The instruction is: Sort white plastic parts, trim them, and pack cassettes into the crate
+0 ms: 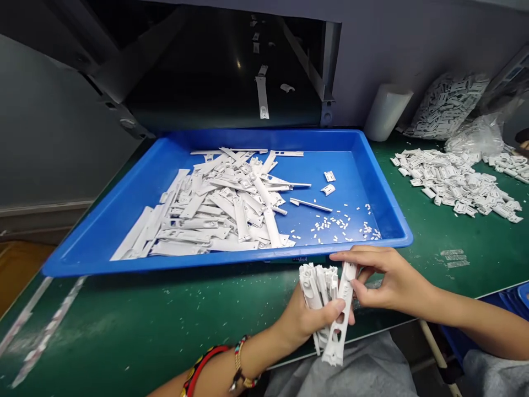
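My left hand (308,320) is wrapped round a bundle of long white plastic parts (316,286), held upright over the table's front edge. One white part (339,325) with oval holes lies tilted on the right side of the bundle, under my left thumb. The fingers of my right hand (382,275) pinch the upper end of that same part. Behind my hands is a blue tray (231,259) with a heap of similar long white parts (219,204) in its left and middle. Two short white pieces (329,182) and many tiny chips lie at the tray's right.
A dark conveyor belt (198,94) carrying a few white parts ends above the tray's back edge. On the green table (165,320), a pile of short white pieces (458,182), a filled clear bag (448,105) and a white roll (386,113) are at the right.
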Motion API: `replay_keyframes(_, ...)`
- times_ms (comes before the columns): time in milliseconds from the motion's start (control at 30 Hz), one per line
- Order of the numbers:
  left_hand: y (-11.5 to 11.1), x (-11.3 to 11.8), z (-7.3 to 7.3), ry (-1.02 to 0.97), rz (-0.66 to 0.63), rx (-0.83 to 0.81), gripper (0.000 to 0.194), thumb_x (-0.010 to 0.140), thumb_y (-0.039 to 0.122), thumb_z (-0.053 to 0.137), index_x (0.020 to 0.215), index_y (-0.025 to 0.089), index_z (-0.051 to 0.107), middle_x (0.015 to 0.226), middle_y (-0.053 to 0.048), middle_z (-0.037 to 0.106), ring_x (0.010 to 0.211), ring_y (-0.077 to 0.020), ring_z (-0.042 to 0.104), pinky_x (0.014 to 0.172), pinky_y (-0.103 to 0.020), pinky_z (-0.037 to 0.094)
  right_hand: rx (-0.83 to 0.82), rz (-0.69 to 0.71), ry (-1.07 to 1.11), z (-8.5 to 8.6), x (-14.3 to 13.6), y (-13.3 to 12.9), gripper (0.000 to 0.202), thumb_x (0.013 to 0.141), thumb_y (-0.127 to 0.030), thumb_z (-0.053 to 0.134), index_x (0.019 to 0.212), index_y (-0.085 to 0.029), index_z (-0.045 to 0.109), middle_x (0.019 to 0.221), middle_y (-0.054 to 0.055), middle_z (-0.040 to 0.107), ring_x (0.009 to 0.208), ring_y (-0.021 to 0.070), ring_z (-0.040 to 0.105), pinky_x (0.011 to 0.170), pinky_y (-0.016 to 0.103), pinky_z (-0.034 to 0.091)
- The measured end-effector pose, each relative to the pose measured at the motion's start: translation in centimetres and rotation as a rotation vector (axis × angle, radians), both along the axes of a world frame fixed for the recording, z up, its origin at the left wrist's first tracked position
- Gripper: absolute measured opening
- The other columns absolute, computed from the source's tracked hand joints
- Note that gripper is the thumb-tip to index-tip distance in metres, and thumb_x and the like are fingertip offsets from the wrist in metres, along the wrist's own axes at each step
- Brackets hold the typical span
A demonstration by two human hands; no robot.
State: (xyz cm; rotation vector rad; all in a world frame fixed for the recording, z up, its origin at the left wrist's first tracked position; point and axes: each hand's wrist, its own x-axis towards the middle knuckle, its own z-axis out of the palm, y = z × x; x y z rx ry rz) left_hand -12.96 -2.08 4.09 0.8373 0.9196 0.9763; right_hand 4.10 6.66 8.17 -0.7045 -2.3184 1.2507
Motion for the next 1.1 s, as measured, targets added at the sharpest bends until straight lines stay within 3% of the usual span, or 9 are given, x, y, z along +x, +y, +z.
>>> replay_keyframes(267,0.0,0.2,-0.4,-0.163,0.066,-0.092,0.052,0.067,0.063,0.075,0.072,0.012,0.066,0.052,-0.001,0.055,0.045,-0.0100,0.045,0.043,-0.020,0.037,0.066,-0.016,-0.072,0.0,-0.3,0.5,0.048,0.082,-0.005,0.044,0.118,-0.022,0.070,0.082,0.002,0.073,0.057,0.0093,0.063,0.057,0.020,0.051)
replay_keyframes(433,0.2,0.2,-0.6,-0.120,0.084,-0.104,0.048,0.067,0.059,0.076,0.064,0.013,0.062,0.055,-0.002,0.057,0.047,-0.0102,0.046,0.044,-0.020,0.038,0.093,-0.038,-0.074,-0.1,-0.4,0.5,0.047,0.078,-0.010,0.056,0.122,-0.021,0.067,0.085,0.003,0.071,0.061,0.0111,0.064,0.060,0.022,0.053)
replay_keyframes(533,0.4,0.1,-0.3,-0.056,0.035,-0.011,0.041,0.070,0.053,0.072,0.067,0.013,0.064,0.060,-0.004,0.061,0.053,-0.0129,0.052,0.050,-0.023,0.042,0.281,-0.002,0.008,-0.6,-0.6,0.0,0.043,0.085,-0.009,0.051,0.123,-0.023,0.064,0.082,0.003,0.071,0.064,0.0127,0.065,0.060,0.022,0.053)
replay_keyframes(633,0.4,-0.1,0.0,0.008,-0.028,0.168,0.022,0.070,0.036,0.065,0.067,0.014,0.063,0.064,-0.005,0.063,0.062,-0.0164,0.057,0.060,-0.026,0.047,0.579,0.077,0.069,-0.9,-0.8,-0.6,0.054,0.091,-0.008,0.045,0.142,-0.024,0.047,0.085,0.005,0.071,0.070,0.0156,0.067,0.063,0.024,0.054)
replay_keyframes(700,0.3,-0.3,-0.3,0.059,0.024,0.253,0.014,0.066,0.029,0.064,0.070,0.015,0.060,0.066,-0.003,0.061,0.062,-0.0156,0.055,0.060,-0.026,0.047,0.744,0.164,0.062,-0.6,-0.7,-1.0,0.064,0.090,-0.010,0.046,0.152,-0.020,0.032,0.095,0.009,0.071,0.083,0.0200,0.068,0.074,0.029,0.057)
replay_keyframes(800,0.1,-0.6,-1.7,0.194,0.127,0.396,0.025,0.063,0.030,0.071,0.078,0.017,0.057,0.072,-0.002,0.058,0.065,-0.0151,0.052,0.062,-0.026,0.047,0.818,0.344,0.041,0.7,-0.1,-0.5,0.069,0.085,-0.011,0.045,0.152,-0.018,0.033,0.115,0.013,0.066,0.115,0.0244,0.061,0.097,0.034,0.052)
replay_keyframes(867,0.1,-0.5,-3.0,0.338,0.154,0.484,0.029,0.063,0.035,0.074,0.079,0.017,0.057,0.073,-0.002,0.058,0.066,-0.0162,0.054,0.066,-0.028,0.047,0.787,0.341,0.043,1.9,0.1,1.0,0.066,0.083,-0.010,0.043,0.148,-0.019,0.039,0.127,0.013,0.061,0.126,0.0225,0.055,0.101,0.031,0.049)
replay_keyframes(967,0.3,-0.1,-5.0,0.571,0.057,0.602,0.030,0.061,0.035,0.076,0.080,0.019,0.060,0.074,-0.001,0.064,0.067,-0.0183,0.059,0.072,-0.031,0.046,0.741,0.099,0.066,2.8,-1.7,5.7,0.048,0.090,-0.012,0.045,0.137,-0.022,0.048,0.126,0.012,0.061,0.120,0.0215,0.057,0.100,0.032,0.049)
replay_keyframes(1100,0.9,0.2,-6.7,0.754,-0.095,0.610,0.032,0.063,0.034,0.076,0.089,0.019,0.066,0.082,-0.005,0.073,0.072,-0.0225,0.067,0.073,-0.032,0.047,0.584,-0.100,-0.292,1.0,-8.2,14.7,0.025,0.095,-0.024,0.048,0.117,-0.019,0.059,0.118,0.012,0.065,0.110,0.0255,0.061,0.094,0.037,0.049)
